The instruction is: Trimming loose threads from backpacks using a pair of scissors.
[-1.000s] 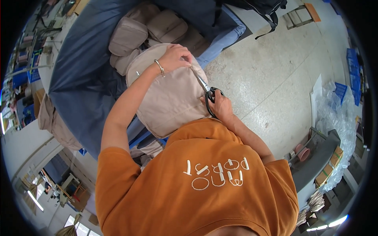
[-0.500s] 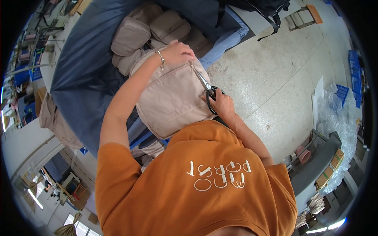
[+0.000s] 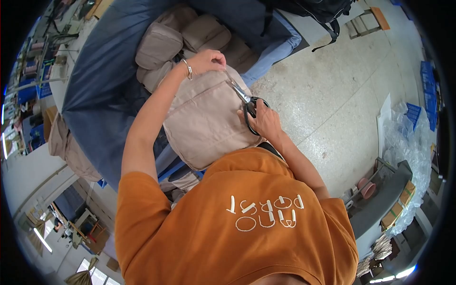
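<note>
A beige fabric piece (image 3: 204, 118) with stitched panels lies across my lap. My left hand (image 3: 205, 61), with a bracelet on the wrist, pinches its far top edge. My right hand (image 3: 264, 121) grips black-handled scissors (image 3: 243, 99), whose blades point up toward the left hand's fingers at the fabric's edge. My orange shirt fills the lower part of the view.
A stack of more beige pieces (image 3: 190, 38) rests on a dark blue cloth (image 3: 99, 90) ahead. A black bag (image 3: 313, 12) sits at the top. Speckled floor (image 3: 332, 95) spreads to the right, with clear plastic sheeting (image 3: 408, 152) and a shelf of boxes (image 3: 389, 209).
The scissors' blades have moved up along the fabric's edge toward my left hand. The left hand keeps its pinch on the top edge.
</note>
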Available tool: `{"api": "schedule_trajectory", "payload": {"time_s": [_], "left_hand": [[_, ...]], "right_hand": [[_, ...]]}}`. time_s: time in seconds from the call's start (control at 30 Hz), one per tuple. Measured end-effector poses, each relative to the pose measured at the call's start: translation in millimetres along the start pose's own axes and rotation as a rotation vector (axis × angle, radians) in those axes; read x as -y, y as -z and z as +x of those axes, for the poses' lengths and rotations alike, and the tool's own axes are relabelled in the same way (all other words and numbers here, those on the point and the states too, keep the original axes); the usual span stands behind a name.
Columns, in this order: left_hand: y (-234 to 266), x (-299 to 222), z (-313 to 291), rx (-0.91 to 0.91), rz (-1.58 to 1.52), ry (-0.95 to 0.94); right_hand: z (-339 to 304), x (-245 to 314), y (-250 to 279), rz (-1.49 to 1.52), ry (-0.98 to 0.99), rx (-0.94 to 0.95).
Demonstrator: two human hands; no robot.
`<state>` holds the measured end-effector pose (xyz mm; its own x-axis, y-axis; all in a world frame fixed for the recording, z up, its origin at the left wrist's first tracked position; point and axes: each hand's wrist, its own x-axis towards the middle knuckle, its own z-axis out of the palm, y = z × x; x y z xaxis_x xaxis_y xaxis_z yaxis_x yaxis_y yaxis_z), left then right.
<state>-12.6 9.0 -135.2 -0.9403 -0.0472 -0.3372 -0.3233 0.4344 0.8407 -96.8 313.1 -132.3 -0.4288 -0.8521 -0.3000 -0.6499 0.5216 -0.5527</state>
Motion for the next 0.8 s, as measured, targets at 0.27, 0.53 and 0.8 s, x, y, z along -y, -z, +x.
{"api": "schedule_trajectory", "payload": {"time_s": [0.27, 0.53, 0.8], "left_hand": [[-4, 10, -5, -0.056, -0.089, -0.038], [-7, 4, -12, -0.092, -0.165, -0.043], [2, 12, -11, -0.066, -0.11, -0.056]], "right_hand": [[4, -4, -8, -0.014, -0.06, 0.069], [19, 8, 3, 0.032, -0.012, 0.07], [24, 3, 6, 0.04, -0.058, 0.154]]}}
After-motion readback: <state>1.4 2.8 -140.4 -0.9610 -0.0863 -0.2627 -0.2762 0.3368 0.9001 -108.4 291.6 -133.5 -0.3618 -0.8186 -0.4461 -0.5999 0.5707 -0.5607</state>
